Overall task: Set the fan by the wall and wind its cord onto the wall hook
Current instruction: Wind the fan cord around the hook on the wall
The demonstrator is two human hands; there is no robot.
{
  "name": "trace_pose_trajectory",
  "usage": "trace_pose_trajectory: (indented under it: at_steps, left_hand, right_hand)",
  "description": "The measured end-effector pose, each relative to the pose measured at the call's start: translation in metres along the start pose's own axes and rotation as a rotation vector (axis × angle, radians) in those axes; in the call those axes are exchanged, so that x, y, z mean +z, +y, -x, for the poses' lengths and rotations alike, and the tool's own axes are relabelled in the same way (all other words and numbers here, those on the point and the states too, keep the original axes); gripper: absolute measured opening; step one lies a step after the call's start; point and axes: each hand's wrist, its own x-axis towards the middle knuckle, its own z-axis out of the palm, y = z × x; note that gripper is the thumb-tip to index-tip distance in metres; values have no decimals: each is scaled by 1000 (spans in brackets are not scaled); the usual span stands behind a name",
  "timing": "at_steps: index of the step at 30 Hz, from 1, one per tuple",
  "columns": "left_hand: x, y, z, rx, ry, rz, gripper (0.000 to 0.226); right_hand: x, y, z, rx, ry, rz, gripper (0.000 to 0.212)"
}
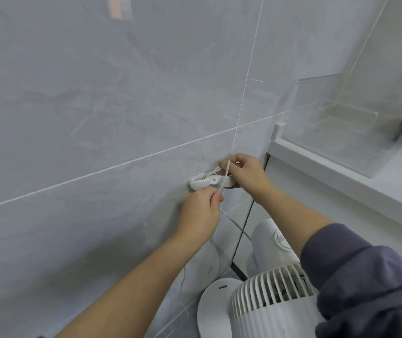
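Observation:
A white fan (268, 298) with a ribbed grille stands on its round base at the bottom right, close to the grey tiled wall. Its thin white cord (234, 226) rises from behind the fan to a white hook (201, 183) stuck on the wall, where several turns lie wound. My left hand (201, 213) pinches the cord just below the hook. My right hand (244, 175) grips the cord at the hook's right end and covers that end.
A white ledge (341, 176) runs along the right, with a clear acrylic holder (346, 120) standing on it. A glossy panel below the ledge mirrors the fan. My grey sleeve (366, 284) hangs over the fan's right side.

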Motion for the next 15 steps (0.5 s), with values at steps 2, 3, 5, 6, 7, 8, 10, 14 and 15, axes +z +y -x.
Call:
trace_pose_trajectory:
  at_steps: [2, 3, 5, 6, 7, 8, 10, 14, 15]
  left_hand:
    - [3, 1, -3, -3, -10, -33, 24]
    - [5, 2, -4, -7, -20, -48, 24]
    - [10, 3, -6, -26, -52, -47, 26]
    - [12, 3, -8, -41, -66, -38, 27]
    - [14, 3, -9, -57, -78, -29, 28]
    - [16, 2, -11, -69, -87, -26, 28]
    - [19, 2, -13, -84, -105, -21, 29]
    - [26, 3, -14, -108, -150, 23, 29]
    - [28, 4, -15, -111, -162, 24, 28]
  right_hand:
    - [-3, 1, -1, 59, -77, -110, 14]
    - [-6, 2, -2, 105, -125, -158, 13]
    - [-12, 3, -3, 208, -205, -245, 10]
    - [-16, 3, -4, 252, -233, -289, 8]
    - [-21, 4, -5, 285, -252, -320, 9]
    - [-26, 3, -6, 305, -271, -331, 13]
    - [-33, 2, -6, 328, -310, -328, 18]
    - [-38, -2, -1, 285, -347, -206, 20]
    - [-38, -2, -1, 263, -330, -160, 21]
